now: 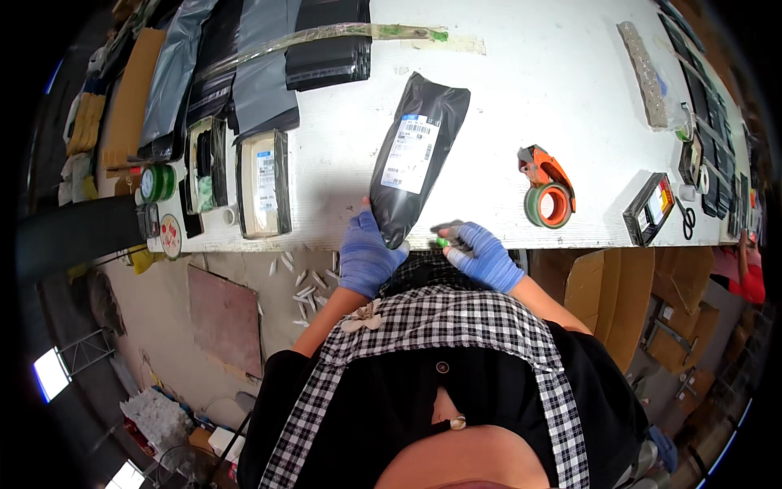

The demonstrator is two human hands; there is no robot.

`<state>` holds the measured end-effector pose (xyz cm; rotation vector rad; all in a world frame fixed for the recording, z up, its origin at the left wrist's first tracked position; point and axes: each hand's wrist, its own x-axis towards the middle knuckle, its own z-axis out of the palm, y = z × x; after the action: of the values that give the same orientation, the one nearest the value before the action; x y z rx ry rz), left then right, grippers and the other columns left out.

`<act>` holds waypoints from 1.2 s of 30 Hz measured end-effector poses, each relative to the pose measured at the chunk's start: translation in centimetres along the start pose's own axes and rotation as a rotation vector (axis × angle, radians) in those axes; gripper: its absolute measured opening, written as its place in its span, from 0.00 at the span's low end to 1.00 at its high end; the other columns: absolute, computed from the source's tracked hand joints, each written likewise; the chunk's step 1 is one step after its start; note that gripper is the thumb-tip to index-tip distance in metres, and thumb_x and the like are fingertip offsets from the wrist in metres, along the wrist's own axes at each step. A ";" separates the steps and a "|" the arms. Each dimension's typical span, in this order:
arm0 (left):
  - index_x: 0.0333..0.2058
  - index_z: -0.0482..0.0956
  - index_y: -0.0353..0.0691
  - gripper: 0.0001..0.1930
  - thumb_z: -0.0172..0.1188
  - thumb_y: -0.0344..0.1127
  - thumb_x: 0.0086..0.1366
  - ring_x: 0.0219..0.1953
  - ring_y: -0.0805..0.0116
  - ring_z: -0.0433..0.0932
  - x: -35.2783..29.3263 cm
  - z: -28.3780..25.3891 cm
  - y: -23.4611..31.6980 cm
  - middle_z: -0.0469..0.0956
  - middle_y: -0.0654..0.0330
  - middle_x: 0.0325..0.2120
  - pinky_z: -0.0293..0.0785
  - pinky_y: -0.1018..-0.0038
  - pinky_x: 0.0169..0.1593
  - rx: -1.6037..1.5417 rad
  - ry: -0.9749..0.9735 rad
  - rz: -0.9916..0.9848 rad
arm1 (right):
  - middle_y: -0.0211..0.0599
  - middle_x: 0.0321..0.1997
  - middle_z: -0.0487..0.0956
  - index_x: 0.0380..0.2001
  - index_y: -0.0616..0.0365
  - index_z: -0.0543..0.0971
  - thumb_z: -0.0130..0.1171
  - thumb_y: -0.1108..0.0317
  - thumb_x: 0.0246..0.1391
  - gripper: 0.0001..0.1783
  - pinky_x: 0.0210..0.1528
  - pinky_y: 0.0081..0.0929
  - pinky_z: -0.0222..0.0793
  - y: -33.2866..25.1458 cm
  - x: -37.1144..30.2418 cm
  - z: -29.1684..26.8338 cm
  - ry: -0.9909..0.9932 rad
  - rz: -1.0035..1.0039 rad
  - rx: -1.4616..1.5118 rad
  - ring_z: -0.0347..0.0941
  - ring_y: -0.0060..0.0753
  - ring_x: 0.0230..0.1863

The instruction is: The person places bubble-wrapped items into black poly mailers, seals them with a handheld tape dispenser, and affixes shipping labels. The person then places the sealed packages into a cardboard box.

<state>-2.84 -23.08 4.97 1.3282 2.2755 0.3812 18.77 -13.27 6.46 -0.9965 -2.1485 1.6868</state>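
Note:
A black plastic mailer bag [423, 102] with a white shipping label [411, 153] lies at the table's front edge, its near end narrowed. My left hand [371, 254], in a blue-striped glove with bare fingertips, is closed on that near end, thumb along its tip. Just right of the bag, my right hand [482, 256], gloved alike, pinches a small bright green object [442, 242]; most of it is hidden, so its kind cannot be told. Further right on the table rests an orange tape dispenser [547, 187] with a roll in it.
Stacks of black and grey mailer bags [330, 49] lie at the back left under a clear strap. Nearer stand a tray with a label [263, 183] and green tape rolls [157, 182]. To the right are a black box [649, 209] and scissors [688, 220]. Cardboard boxes [607, 301] stand below the table.

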 end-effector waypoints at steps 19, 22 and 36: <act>0.70 0.31 0.39 0.51 0.62 0.42 0.63 0.67 0.53 0.57 8.5 -3.1 8.1 0.52 0.45 0.66 0.56 0.59 0.67 -0.998 -0.060 0.935 | 0.32 0.48 0.78 0.63 0.60 0.64 0.64 0.64 0.56 0.35 0.42 0.22 0.72 -1.8 4.4 -5.8 0.100 0.028 0.604 0.72 0.19 0.41; 0.70 0.40 0.39 0.49 0.65 0.33 0.59 0.64 0.50 0.62 9.0 -4.3 8.9 0.57 0.43 0.64 0.61 0.58 0.65 -0.791 0.011 0.923 | 0.32 0.46 0.78 0.59 0.60 0.69 0.62 0.60 0.56 0.30 0.43 0.23 0.71 -5.9 10.0 -14.6 0.160 -0.012 0.465 0.72 0.20 0.39; 0.49 0.75 0.39 0.25 0.66 0.34 0.51 0.46 0.50 0.74 10.7 5.2 5.2 0.75 0.51 0.44 0.70 0.57 0.49 -0.148 0.296 0.579 | 0.44 0.63 0.70 0.60 0.51 0.71 0.65 0.51 0.52 0.34 0.67 0.38 0.61 -2.0 23.5 -35.8 0.680 -0.357 -0.548 0.66 0.47 0.64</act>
<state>-0.71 -11.24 0.14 1.9408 1.9846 0.9747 20.82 28.89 14.16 -1.0249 -2.1361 0.4867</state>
